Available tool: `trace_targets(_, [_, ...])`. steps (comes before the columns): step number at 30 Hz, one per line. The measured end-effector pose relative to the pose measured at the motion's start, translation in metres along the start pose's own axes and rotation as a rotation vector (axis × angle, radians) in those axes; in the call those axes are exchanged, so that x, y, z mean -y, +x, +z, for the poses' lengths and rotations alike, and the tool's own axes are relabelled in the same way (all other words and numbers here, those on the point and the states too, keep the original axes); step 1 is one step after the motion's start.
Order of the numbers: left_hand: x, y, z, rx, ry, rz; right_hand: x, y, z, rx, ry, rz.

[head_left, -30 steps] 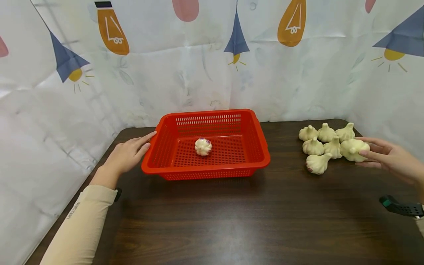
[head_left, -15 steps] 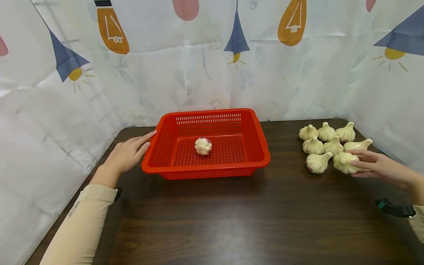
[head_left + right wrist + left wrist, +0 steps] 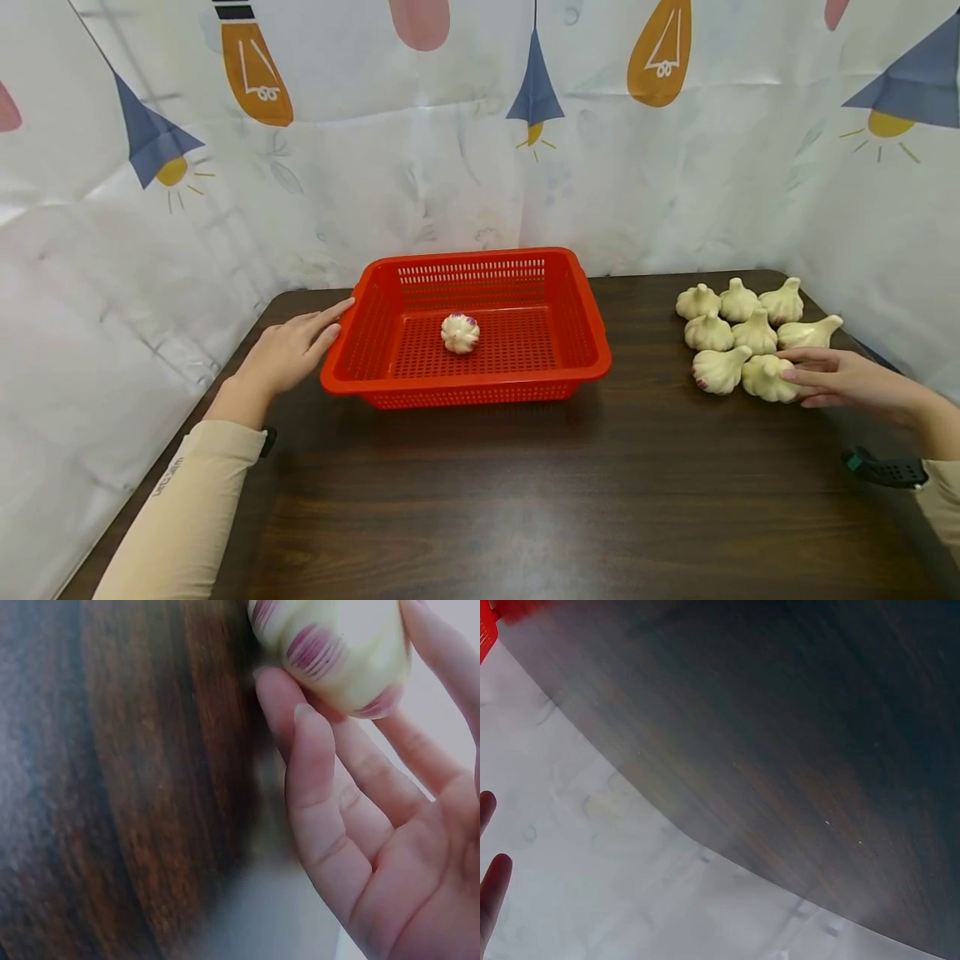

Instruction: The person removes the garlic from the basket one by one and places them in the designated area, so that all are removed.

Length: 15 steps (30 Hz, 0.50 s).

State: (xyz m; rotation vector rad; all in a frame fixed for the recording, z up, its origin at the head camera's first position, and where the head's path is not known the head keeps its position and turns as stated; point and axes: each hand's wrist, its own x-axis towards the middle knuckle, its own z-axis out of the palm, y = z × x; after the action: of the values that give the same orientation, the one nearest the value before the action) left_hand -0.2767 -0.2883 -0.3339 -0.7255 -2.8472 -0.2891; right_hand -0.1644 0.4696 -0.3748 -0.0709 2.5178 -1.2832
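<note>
My right hand [image 3: 858, 383] holds a garlic bulb [image 3: 768, 378] between thumb and fingers, at the front of a cluster of several garlic bulbs [image 3: 707, 332]. Purple streaks mark the held bulb's underside in the right wrist view, where the curled fingers [image 3: 311, 765] reach it. Beside it on the left lies another bulb [image 3: 720, 370] with a reddish base. My left hand [image 3: 288, 350] touches the left rim of a red plastic basket [image 3: 480, 386], fingers extended. One purple-tipped garlic bulb [image 3: 460, 333] sits inside that basket. Only two fingertips [image 3: 493, 892] show in the left wrist view.
A dark wooden table [image 3: 525, 492] bears the basket and the bulbs. A patterned white curtain [image 3: 480, 183] hangs along its back and sides. One more bulb [image 3: 810, 332] lies on its side behind my right hand.
My right hand has moved left and toward the front with the garlic bulb, bringing it beside the front bulb of the cluster. The left hand and the basket have stayed in place.
</note>
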Motion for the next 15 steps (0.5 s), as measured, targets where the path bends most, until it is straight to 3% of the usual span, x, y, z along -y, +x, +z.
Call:
trace_targets(5, [-0.0003, -0.0001, -0.0002, 0.004, -0.002, -0.002, 0.0007, 0.0006, -0.0024, 0.030, 0.007, 0.047])
trace_targets(15, [-0.0001, -0.0001, -0.0006, -0.002, -0.001, 0.004, -0.0058, 0.0009, -0.0047, 0.012, 0.042, 0.060])
